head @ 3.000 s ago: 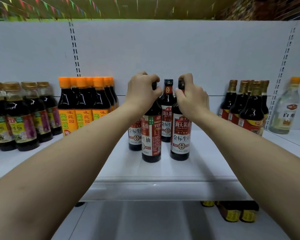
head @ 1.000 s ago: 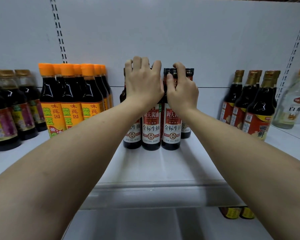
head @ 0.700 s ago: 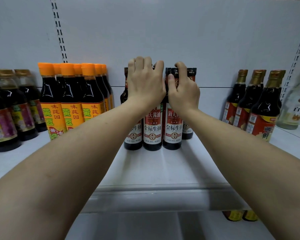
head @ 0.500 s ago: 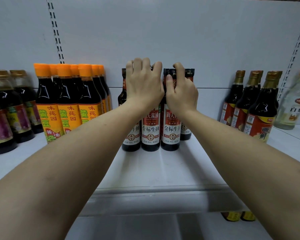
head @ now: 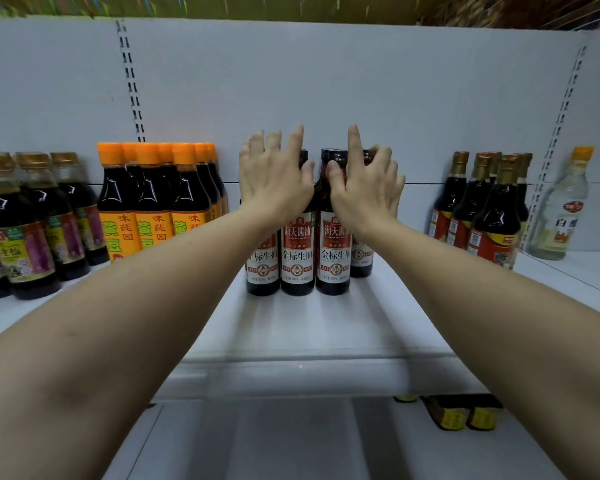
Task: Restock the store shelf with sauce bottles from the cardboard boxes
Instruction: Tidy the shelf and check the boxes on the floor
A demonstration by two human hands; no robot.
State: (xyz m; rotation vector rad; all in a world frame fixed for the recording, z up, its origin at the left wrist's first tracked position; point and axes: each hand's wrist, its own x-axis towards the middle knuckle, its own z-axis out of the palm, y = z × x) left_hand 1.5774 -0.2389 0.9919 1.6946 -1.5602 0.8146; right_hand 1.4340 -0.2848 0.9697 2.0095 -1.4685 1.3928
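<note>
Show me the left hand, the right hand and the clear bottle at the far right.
left hand [head: 274, 183]: head view, back of the hand.
right hand [head: 366, 190]: head view, back of the hand.
clear bottle [head: 570, 187]: head view, shoulder below the cap.

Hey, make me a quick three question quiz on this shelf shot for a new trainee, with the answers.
1. True or false: the left hand has its fingers spread open over the red-labelled bottles.
2. What cap colour do the yellow-labelled bottles to their left have? A orange, B green, C white.
3. How many red-labelled bottles stand in the front row?
Key: 1 true; 2 A; 3 three.
</note>
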